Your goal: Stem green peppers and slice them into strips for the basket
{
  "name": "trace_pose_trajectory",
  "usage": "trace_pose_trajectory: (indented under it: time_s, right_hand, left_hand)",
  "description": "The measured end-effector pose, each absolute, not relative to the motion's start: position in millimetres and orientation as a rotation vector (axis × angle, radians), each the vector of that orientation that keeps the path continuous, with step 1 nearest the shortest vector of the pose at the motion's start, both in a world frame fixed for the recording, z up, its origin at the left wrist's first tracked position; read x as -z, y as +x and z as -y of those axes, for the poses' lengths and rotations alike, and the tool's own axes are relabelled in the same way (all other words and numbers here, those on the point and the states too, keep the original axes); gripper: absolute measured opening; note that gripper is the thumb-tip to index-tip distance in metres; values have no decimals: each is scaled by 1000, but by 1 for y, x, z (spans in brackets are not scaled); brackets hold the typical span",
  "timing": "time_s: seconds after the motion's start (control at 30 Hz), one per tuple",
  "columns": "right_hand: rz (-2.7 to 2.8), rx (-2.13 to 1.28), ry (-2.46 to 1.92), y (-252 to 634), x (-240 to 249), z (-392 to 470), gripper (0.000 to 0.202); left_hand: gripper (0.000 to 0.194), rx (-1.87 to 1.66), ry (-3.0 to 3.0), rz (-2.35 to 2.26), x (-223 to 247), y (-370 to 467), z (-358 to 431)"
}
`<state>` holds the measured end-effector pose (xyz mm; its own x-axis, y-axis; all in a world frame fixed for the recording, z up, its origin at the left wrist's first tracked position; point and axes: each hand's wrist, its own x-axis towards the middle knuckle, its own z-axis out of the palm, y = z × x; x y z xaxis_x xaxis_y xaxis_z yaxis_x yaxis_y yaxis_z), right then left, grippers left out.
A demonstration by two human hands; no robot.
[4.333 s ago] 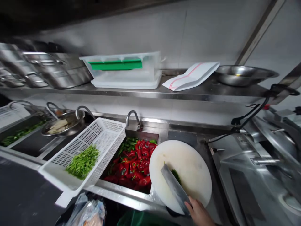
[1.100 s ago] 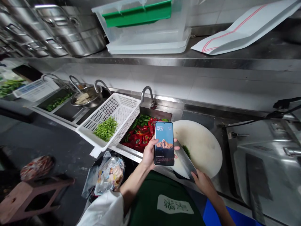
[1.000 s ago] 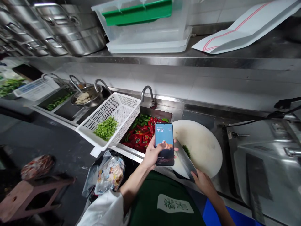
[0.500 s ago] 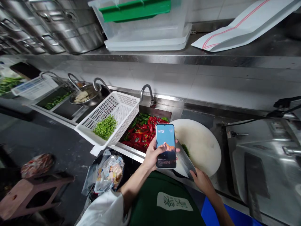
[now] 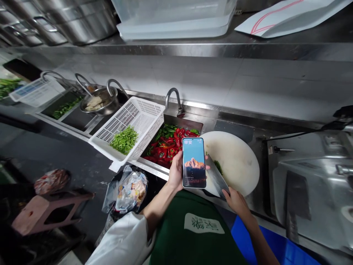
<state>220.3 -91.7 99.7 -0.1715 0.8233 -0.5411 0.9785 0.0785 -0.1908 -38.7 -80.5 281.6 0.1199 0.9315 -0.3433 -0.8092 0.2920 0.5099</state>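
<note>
My left hand [image 5: 175, 172] is wrapped round a smartphone [image 5: 194, 162], held upright with its lit screen facing me; a mountain picture fills it. Fingertips show past the phone's right edge. In my right hand [image 5: 234, 200] is the handle of a kitchen knife [image 5: 218, 179], whose wide blade lies over the left part of a round white cutting board [image 5: 239, 162]. A green pepper piece [image 5: 218, 166] rests on the board beside the blade. Behind the phone, red and green peppers [image 5: 167, 147] fill a sink basin, partly hidden by the phone.
A white plastic basket [image 5: 150, 123] with sliced green pieces [image 5: 124, 140] sits across the sink edge. Beyond it stands a steel bowl [image 5: 100, 101]. A steel shelf [image 5: 176, 49] runs overhead with pots and a clear bin. Below left are a lined bin [image 5: 129, 189] and a pink stool [image 5: 41, 211].
My left thumb has moved off the phone screen to its left edge. The view has tilted down slightly, so the shelf sits higher. My right hand keeps the knife in the same place.
</note>
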Motion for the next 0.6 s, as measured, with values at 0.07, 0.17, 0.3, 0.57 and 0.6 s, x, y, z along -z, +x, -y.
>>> trace_pose_trajectory:
  time_s: [0.07,0.17,0.3,0.57,0.6]
  right_hand:
    - [-2060,771,1808,220,-101,91,34]
    - [-2046,788,1795,221,-103,90,35]
    - [-2028,791,1781,221,-104,88,36]
    - [-2004,801,1798,219,-108,86,34]
    - [-1995,804,1794,219,-109,86,34]
  left_hand:
    - [69,-1294,211,-672,-280,-40,80]
    - [77,-1330,262,-701,-277,-41,82]
    - [90,-1325,334,-726,-274,-40,85]
    - [75,-1307,228,-684,-276,-39,81]
    - [71,-1293,200,-645,-276,-40,80]
